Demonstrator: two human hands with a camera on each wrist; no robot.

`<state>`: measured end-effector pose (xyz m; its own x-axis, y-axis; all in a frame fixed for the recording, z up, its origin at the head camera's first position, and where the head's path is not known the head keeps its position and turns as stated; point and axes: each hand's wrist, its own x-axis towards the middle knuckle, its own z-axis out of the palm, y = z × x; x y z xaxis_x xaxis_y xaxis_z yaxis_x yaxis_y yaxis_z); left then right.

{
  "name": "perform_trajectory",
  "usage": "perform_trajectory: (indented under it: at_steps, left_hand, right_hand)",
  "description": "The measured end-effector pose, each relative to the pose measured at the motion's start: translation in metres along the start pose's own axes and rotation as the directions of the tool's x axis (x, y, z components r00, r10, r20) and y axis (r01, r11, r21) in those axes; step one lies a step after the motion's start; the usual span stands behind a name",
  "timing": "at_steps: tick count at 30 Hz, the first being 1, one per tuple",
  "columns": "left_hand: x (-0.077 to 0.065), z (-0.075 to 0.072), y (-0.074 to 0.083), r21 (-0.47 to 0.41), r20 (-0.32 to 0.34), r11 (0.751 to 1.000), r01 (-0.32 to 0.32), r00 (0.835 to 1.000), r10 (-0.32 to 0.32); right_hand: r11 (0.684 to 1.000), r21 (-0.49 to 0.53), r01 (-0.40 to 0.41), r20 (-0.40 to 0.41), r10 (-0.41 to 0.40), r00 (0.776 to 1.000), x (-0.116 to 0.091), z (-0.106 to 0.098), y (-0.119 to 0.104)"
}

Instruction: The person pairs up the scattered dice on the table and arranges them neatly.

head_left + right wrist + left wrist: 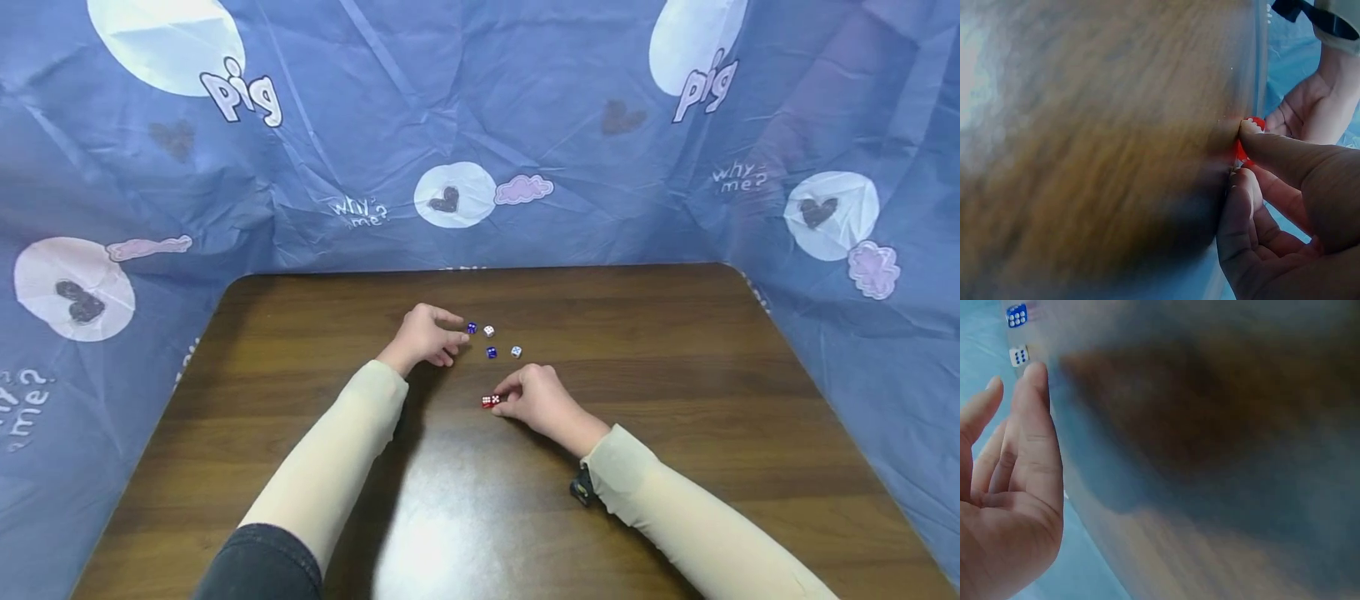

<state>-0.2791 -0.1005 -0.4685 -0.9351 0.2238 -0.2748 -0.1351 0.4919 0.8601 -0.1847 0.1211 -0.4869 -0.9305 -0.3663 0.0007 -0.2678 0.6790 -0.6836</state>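
Observation:
My left hand (429, 335) is held just left of a blue die (472, 328), thumb and fingers apart with nothing between them. Beside that die lies a white die (489, 331). A second blue die (491, 352) and another white die (516, 352) sit a little nearer. In the left wrist view, a blue die (1017, 315) and a white die (1019, 356) show beyond the fingertips. Lower on the table, my right hand (542, 402) pinches a red die (496, 400) between thumb and finger; a second red die (486, 402) touches its left side. In the right wrist view, fingers partly cover the red.
The dice are on a brown wood-grain table (637, 333) with a bright glare spot near its front. A blue printed cloth (585, 225) stands behind the table and along both sides. A small black device (582, 487) is at the right wrist.

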Motion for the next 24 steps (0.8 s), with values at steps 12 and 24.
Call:
perform_trajectory:
  at_steps: [12,24]
  left_hand:
    - [0.023,0.007,0.0,0.021,0.017,0.999,0.046,0.999,-0.046]
    - [0.031,0.011,-0.002,0.036,0.03,0.998,0.049,0.998,-0.05]
  right_hand:
    - [1.0,-0.009,-0.004,0.0,0.004,1.0,0.003,0.002,-0.001]
    - [0.999,-0.022,-0.024,0.004,0.024,1.0,0.001,0.001,0.001]
